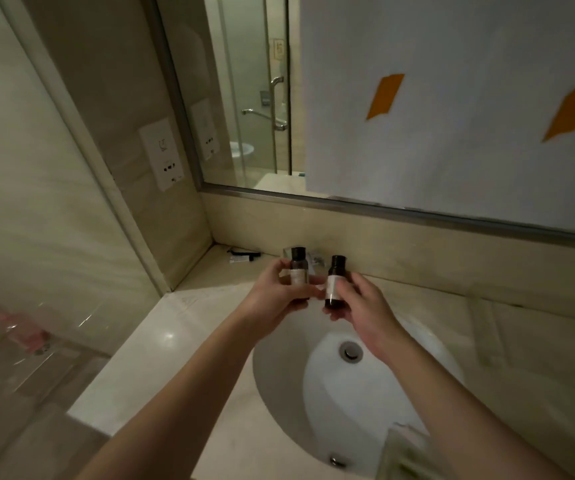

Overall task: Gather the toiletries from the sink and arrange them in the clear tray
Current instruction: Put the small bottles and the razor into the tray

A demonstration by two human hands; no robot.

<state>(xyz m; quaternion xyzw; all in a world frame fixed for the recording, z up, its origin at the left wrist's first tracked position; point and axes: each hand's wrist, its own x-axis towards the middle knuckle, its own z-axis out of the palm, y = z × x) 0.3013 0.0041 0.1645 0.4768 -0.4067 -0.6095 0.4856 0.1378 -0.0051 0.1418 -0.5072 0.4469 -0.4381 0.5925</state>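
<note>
My left hand [274, 294] grips a small dark bottle [298, 271] with a black cap and pale label, held upright above the far rim of the white sink [279, 368]. My right hand [365, 306] pinches a second, similar dark bottle [335, 280], tilted slightly, right beside the first. Behind the bottles, against the back wall, part of a clear tray [315, 259] shows; most of it is hidden by the bottles and my fingers.
A black-and-white tube or sachet [242, 255] lies in the counter's back left corner. The sink drain [351, 351] sits below my right wrist. A mirror [244, 98] with a covering sheet runs along the back wall. A wall socket [162, 154] is at the left.
</note>
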